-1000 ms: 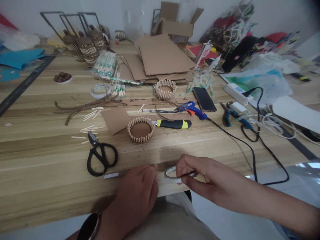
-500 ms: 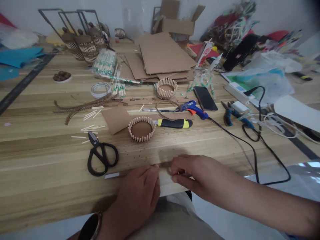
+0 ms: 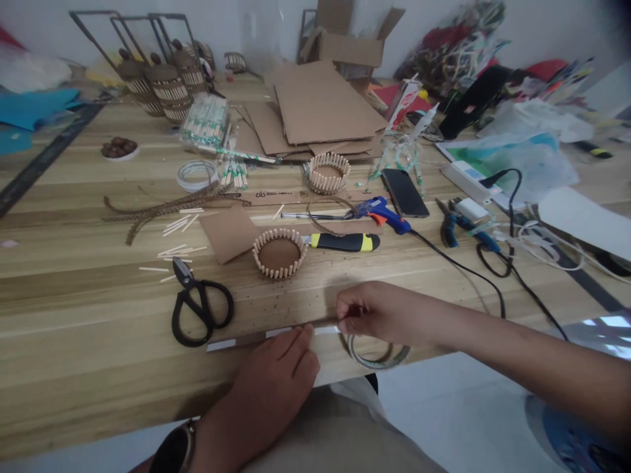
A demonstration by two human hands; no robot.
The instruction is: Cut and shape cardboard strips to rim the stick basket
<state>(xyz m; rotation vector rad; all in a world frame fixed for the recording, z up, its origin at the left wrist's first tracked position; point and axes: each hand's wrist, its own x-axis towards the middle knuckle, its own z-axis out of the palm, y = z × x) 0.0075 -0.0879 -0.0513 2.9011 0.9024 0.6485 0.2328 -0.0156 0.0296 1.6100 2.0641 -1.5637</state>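
Note:
My left hand [image 3: 276,374] lies flat on a narrow brown strip [image 3: 251,340] near the table's front edge, its fingertips pressing on it. Short white pieces of tape [image 3: 221,345] show on this strip. White tape [image 3: 327,330] also runs along it from my left fingertips to my right hand [image 3: 367,312]. The right fingers are pinched together at a tape roll [image 3: 384,363], a thin ring that hangs below them at the table edge. Black-handled scissors [image 3: 201,309] lie to the left. Beyond the hands stands a round cardboard base ringed with short sticks [image 3: 280,255].
Behind are a utility knife [image 3: 345,243], a blue glue gun [image 3: 382,213] with its cord running right, a phone [image 3: 405,192] and blue-handled pliers [image 3: 448,230]. Loose sticks [image 3: 180,251], braided cord [image 3: 158,210] and stacked cardboard [image 3: 325,105] lie farther off.
My right hand has risen slightly away from me, and the tape roll now shows beneath it. My left fingers have flattened, uncovering more of the strip and another white piece.

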